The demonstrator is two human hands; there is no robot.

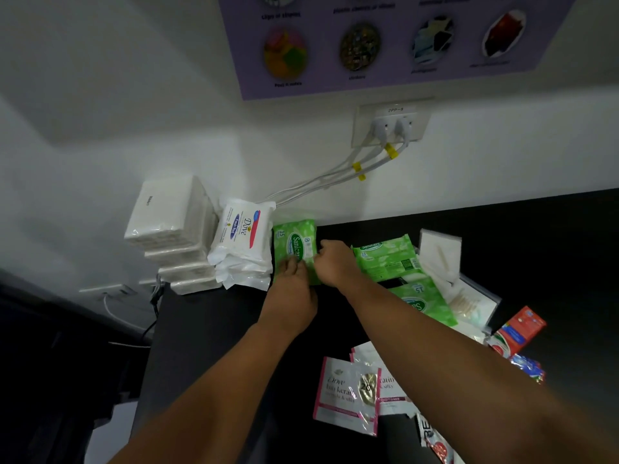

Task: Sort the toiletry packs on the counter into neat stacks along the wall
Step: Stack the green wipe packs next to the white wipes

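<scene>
Black counter (pixel 207 329) against a white wall (pixel 100 95), seen from above and behind the person's forearms. At the counter's back edge, a green Sanicare wipes pack (pixel 294 244) lies flat against the wall, just right of a stack of white Dove packs (pixel 243 244). Both hands meet on this green pack: the left hand (pixel 291 289) is palm-down, fingers curled onto the pack's near edge; the right hand (pixel 336 262) reaches in from the right, fingers bent and pinching the pack's right side. Both forearms extend diagonally from the near edge toward the back-left corner.

Left of the Dove packs, at the counter's back-left corner, stands a taller stack of plain white tissue packs (pixel 170 236), its layers stepped slightly. Right of the hands, two more green packs (pixel 388 256) lie loose and overlapping, beside clear bags of cotton swabs (pixel 462 296). Toward the near edge lie pink-and-white Dove sachets (pixel 348 393) and red sachets (pixel 519 329), scattered. Bare counter shows along the back edge at right and along the left edge. On the wall, two grey plugs (pixel 392 127) sit in an outlet, below a purple poster (pixel 385 45).
</scene>
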